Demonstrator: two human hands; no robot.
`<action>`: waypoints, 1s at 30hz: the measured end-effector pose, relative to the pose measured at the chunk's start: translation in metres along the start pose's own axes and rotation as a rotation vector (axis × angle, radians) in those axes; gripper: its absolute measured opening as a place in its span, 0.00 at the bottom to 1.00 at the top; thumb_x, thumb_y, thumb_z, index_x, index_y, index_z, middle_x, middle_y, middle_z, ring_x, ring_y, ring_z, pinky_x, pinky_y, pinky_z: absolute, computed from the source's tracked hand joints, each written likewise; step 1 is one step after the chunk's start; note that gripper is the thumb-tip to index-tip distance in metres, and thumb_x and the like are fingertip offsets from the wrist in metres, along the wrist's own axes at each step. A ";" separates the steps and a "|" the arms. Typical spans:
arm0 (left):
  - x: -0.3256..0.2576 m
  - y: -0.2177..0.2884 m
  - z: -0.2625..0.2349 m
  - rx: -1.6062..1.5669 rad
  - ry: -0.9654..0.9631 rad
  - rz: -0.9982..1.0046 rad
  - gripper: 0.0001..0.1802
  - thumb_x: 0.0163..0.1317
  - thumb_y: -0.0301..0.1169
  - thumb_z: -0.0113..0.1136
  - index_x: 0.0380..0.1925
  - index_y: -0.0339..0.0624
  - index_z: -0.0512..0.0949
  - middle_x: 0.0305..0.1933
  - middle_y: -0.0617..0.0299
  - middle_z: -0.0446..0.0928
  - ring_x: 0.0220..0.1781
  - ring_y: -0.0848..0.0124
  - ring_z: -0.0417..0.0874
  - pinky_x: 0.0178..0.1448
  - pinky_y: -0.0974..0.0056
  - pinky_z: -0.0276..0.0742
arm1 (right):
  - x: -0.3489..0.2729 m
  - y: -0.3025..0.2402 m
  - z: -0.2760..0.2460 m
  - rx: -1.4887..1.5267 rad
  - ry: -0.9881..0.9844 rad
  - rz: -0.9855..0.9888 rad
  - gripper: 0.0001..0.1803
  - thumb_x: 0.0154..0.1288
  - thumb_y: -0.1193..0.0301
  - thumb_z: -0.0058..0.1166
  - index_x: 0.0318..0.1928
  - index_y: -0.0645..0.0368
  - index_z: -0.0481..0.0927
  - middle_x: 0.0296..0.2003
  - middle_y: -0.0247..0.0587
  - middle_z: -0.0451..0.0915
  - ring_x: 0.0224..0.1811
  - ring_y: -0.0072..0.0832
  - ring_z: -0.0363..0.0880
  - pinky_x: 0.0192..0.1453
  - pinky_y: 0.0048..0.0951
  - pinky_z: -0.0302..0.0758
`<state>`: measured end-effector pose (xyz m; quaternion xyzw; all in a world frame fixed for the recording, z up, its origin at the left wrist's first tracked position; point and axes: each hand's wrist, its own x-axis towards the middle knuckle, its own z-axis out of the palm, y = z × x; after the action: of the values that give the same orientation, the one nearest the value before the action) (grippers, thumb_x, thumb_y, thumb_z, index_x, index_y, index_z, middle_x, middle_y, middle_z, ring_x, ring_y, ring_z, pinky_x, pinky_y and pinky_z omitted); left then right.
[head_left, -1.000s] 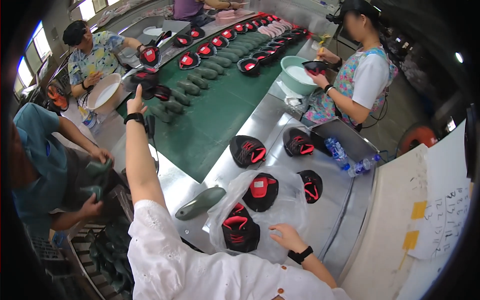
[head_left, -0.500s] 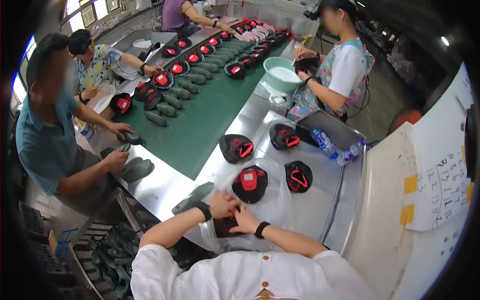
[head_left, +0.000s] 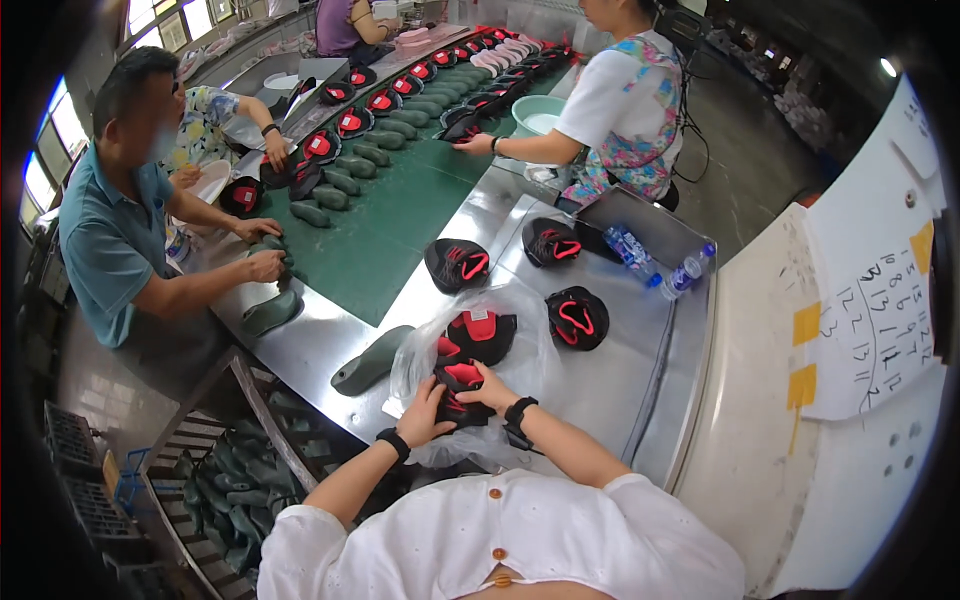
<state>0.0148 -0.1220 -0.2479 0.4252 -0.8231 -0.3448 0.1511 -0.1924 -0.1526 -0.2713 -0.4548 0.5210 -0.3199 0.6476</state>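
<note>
- Head view: your left hand point(head_left: 422, 412) and your right hand point(head_left: 487, 384) meet on a black-and-red shoe upper point(head_left: 460, 392), fingers closed around it from both sides, so both hands are clamped on that one piece.
- That shoe upper lies on a clear plastic bag point(head_left: 520, 330), spread on the steel table point(head_left: 600, 400) at its near edge, right in front of your chest.
- A second black-and-red upper point(head_left: 482, 334) sits on the same bag, just beyond the one you hold and touching it or nearly so.
- Past the bag, three more uppers rest on the table: one point(head_left: 577, 317) just right of the bag, one point(head_left: 457, 264) beyond the bag toward the green belt, one point(head_left: 551, 241) farther back, near the dark tray.
- A grey-green shoe last point(head_left: 370, 360) lies on the table just left of the bag.
- Two plastic water bottles point(head_left: 655, 265) lie at the table's far right, well apart from the bag.
- The green conveyor belt point(head_left: 400, 215) runs away from the table's far left edge, lined with green lasts and red-and-black uppers.
- A person in a teal shirt point(head_left: 105, 250) sits left of the belt with both hands on a last; a person in a white and floral top point(head_left: 625, 105) stands at the belt's right side, reaching onto it.
- A paper sheet point(head_left: 880, 320) hangs on the white board to the right of the table.
</note>
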 end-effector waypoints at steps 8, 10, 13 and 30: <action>-0.024 -0.033 -0.017 0.015 0.077 -0.207 0.31 0.57 0.41 0.56 0.58 0.39 0.61 0.62 0.46 0.60 0.66 0.49 0.57 0.66 0.54 0.57 | -0.038 -0.036 -0.029 -0.072 0.045 -0.169 0.46 0.37 0.74 0.71 0.60 0.64 0.63 0.47 0.38 0.74 0.47 0.25 0.72 0.53 0.26 0.68; -0.033 -0.043 -0.009 0.351 -0.029 -0.262 0.30 0.55 0.46 0.58 0.54 0.41 0.68 0.62 0.47 0.61 0.66 0.47 0.57 0.65 0.50 0.57 | -0.049 -0.049 -0.055 0.018 -0.008 -0.107 0.44 0.37 0.76 0.69 0.60 0.61 0.63 0.50 0.37 0.73 0.50 0.25 0.71 0.56 0.26 0.66; -0.029 -0.034 -0.021 0.443 -0.231 -0.267 0.32 0.52 0.51 0.59 0.54 0.45 0.70 0.64 0.52 0.60 0.70 0.51 0.49 0.64 0.43 0.53 | -0.067 -0.061 -0.083 0.484 -0.188 -0.124 0.43 0.37 0.82 0.64 0.59 0.59 0.63 0.51 0.34 0.72 0.54 0.26 0.70 0.61 0.28 0.63; 0.085 0.053 -0.112 -1.240 -0.635 -0.169 0.46 0.52 0.54 0.61 0.61 0.32 0.57 0.58 0.53 0.66 0.56 0.67 0.70 0.61 0.63 0.66 | -0.071 -0.128 -0.110 0.102 -0.603 -0.109 0.48 0.27 0.78 0.68 0.58 0.59 0.64 0.46 0.30 0.73 0.51 0.20 0.70 0.57 0.24 0.65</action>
<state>-0.0061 -0.2185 -0.1348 0.2019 -0.4432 -0.8687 0.0907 -0.3094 -0.1667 -0.1304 -0.5233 0.2634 -0.2304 0.7770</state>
